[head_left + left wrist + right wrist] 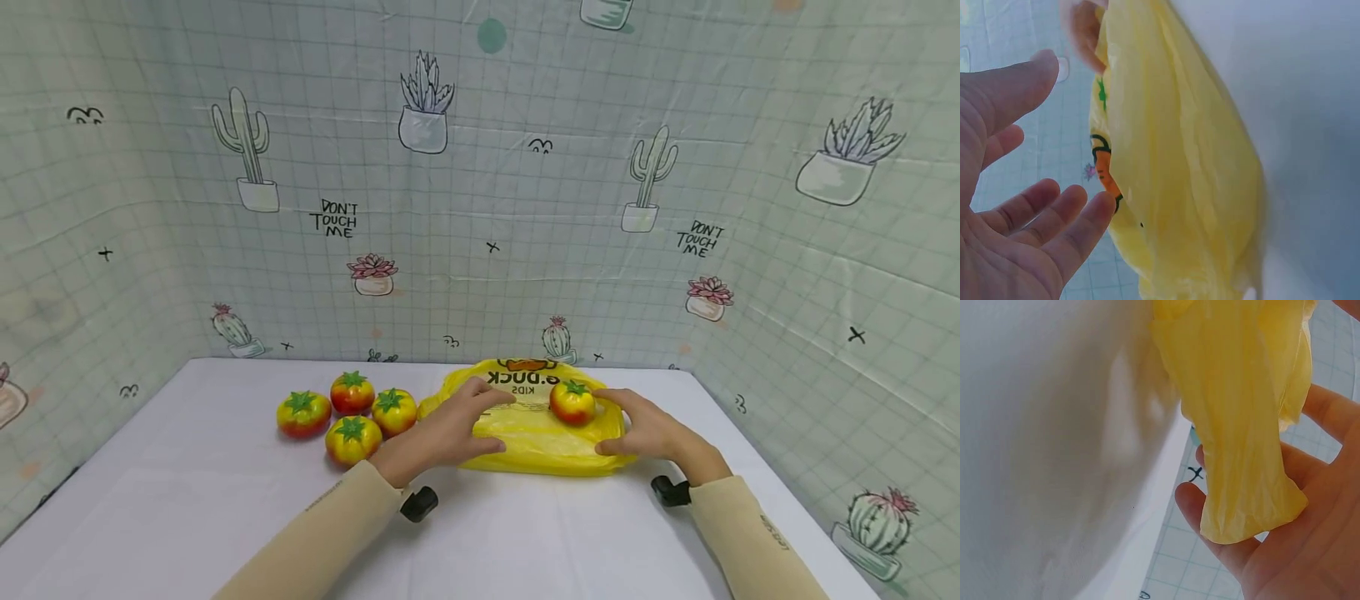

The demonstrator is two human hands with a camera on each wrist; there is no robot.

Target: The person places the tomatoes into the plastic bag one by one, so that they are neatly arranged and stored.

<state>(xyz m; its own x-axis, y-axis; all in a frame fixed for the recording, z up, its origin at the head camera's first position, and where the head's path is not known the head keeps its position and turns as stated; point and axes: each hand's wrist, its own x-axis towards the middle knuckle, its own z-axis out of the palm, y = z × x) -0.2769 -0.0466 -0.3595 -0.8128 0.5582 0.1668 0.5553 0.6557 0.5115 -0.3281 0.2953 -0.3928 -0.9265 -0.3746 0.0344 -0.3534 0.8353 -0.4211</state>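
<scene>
A yellow plastic bag [517, 442] printed "G.DUCK KIDS" lies on the table. On top of it, toward the right, sits a yellow-and-red toy tomato [573, 403] with green leaves. My left hand [453, 429] hovers at the bag's left part, thumb and fingers spread, nothing between them. The left wrist view shows its fingertips [1105, 205] right at the folds. At the bag's right edge is my right hand [652, 429], index fingertip close beside the tomato and thumb over the bag's corner. In the right wrist view, a bag end [1241, 512] lies across its extended fingers.
Several more toy tomatoes [353, 441] stand clustered left of the bag, close to my left forearm. The white table [187, 492] meets a cloth backdrop [465, 200] with cactus drawings at the back and both sides.
</scene>
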